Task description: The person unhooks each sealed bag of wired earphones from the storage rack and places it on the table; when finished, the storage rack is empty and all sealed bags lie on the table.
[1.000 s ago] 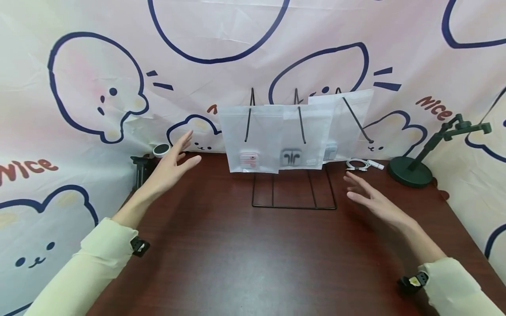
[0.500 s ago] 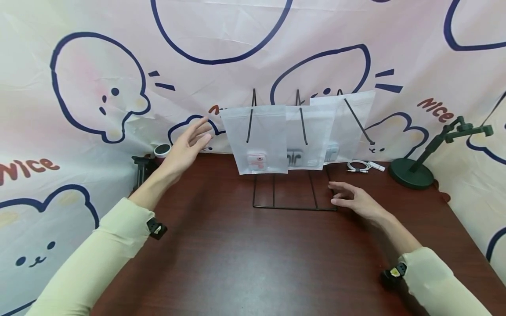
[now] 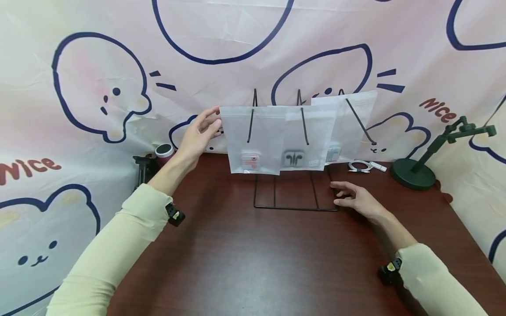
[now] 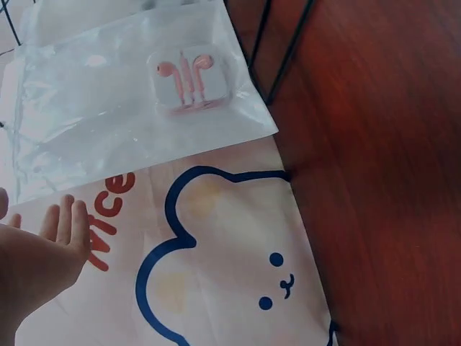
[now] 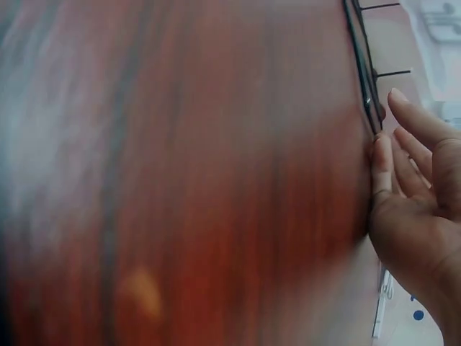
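Three translucent zip bags hang from the prongs of a black wire rack (image 3: 295, 209). The left bag (image 3: 266, 131) holds a boxed pair of pink earphones (image 4: 189, 76). In the middle bag (image 3: 320, 127) is a case with dark earphones (image 3: 294, 158). A tilted right bag (image 3: 349, 140) contains a pale case. My left hand (image 3: 197, 136) is raised at the left bag's upper left edge, fingers loosely extended; contact cannot be told. By the rack's front right corner, my right hand (image 3: 357, 199) has relaxed fingers at the base wire, seemingly touching it.
A coiled white cable (image 3: 359, 166) lies behind my right hand. To its right stands a dark green stand (image 3: 413, 174) with a jointed arm. A lidded jar (image 3: 164, 151) and a black device (image 3: 143, 169) sit at the back left. A printed cloth rises behind the brown table (image 3: 245, 254).
My left hand has moved right, up to the left bag's edge. My right hand has moved left to the rack's corner. The left bag has swung right and back.
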`<act>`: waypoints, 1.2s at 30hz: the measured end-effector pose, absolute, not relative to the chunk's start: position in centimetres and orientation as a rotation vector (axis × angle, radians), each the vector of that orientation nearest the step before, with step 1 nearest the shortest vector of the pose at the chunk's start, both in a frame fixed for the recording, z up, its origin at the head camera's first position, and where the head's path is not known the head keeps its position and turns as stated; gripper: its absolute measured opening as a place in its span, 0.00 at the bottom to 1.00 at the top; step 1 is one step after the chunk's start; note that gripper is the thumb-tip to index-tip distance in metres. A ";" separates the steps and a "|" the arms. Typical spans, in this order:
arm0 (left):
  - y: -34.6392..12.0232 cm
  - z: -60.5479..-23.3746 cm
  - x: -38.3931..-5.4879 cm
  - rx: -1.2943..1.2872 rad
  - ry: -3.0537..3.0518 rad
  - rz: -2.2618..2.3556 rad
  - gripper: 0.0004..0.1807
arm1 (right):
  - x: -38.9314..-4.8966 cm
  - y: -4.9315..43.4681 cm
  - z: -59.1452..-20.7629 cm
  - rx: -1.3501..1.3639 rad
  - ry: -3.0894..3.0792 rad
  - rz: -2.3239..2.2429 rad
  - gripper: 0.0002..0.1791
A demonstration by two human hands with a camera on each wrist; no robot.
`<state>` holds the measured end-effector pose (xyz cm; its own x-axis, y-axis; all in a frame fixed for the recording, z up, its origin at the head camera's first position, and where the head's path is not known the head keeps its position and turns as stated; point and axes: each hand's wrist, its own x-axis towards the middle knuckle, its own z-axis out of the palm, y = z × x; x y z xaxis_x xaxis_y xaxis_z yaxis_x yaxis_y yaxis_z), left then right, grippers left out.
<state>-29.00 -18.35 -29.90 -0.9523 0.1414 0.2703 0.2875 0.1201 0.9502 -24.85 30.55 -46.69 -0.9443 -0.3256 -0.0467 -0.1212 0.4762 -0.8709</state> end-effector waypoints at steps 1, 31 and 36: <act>-18.2 -29.8 -29.2 -0.431 -2.241 -1.981 0.27 | -24.9 30.7 -46.8 -0.389 2.520 -1.460 0.34; -17.4 -28.6 -28.5 -0.322 -2.020 -2.138 0.05 | -24.6 31.2 -47.8 -0.344 2.561 -1.484 0.34; -17.8 -28.3 -27.6 -0.315 -2.065 -2.103 0.06 | -24.5 31.1 -47.8 -0.351 2.570 -1.469 0.34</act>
